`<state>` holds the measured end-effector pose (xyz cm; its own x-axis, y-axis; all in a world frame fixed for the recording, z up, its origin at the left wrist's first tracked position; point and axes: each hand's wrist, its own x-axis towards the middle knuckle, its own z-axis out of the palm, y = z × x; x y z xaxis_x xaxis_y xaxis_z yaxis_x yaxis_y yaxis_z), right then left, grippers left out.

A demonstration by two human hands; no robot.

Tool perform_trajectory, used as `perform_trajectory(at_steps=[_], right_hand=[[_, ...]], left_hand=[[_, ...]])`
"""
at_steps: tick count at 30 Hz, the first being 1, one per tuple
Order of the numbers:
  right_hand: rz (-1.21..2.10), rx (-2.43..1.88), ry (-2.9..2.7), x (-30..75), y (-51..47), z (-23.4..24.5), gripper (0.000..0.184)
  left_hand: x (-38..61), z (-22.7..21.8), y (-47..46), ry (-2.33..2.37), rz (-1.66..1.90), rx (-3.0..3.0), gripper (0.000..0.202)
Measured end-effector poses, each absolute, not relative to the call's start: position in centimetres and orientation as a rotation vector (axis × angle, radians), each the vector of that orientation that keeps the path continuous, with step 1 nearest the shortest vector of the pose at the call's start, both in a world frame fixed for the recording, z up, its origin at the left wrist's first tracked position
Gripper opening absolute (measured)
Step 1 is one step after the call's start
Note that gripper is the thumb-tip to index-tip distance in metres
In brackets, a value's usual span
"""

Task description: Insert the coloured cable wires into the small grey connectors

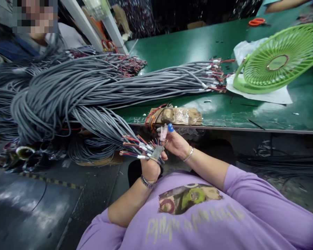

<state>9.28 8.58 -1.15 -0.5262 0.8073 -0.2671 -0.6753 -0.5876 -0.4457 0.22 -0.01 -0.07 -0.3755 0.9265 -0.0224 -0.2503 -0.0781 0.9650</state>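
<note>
Round grey cables (104,122) with multicoloured wire ends (134,143) sit clamped in fingers of left hand (150,169), right hand (177,143) at its two o'clock, finger closure unclear.

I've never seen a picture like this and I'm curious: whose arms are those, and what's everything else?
There's no robot, just a person in a purple top. This one picture comes from a camera worn on that person's head, looking forward and down. The left hand holds a bunch of grey cables with colourful wire ends. The right hand, wearing a blue cover on one finger, is close beside it; exactly what it grips is too small to tell. On the green table lies a long cable bundle, and a green fan stands towards the right.
</note>
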Motion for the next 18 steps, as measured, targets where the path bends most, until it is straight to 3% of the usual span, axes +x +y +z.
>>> perform_trajectory(at_steps=[7,14,18], right_hand=[[2.255,-0.561,-0.390,10.3,8.4,-0.6,0.047],[2.193,-0.531,-0.490,10.7,8.7,-0.9,0.024],[2.086,-0.550,-0.608,10.6,8.4,-1.3,0.035]], left_hand=[[-0.4,-0.7,-0.8,1.242,1.593,0.865,0.021],[-0.2,0.2,-0.6,1.216,1.625,0.828,0.020],[0.0,1.2,-0.6,1.221,1.672,0.788,0.019]])
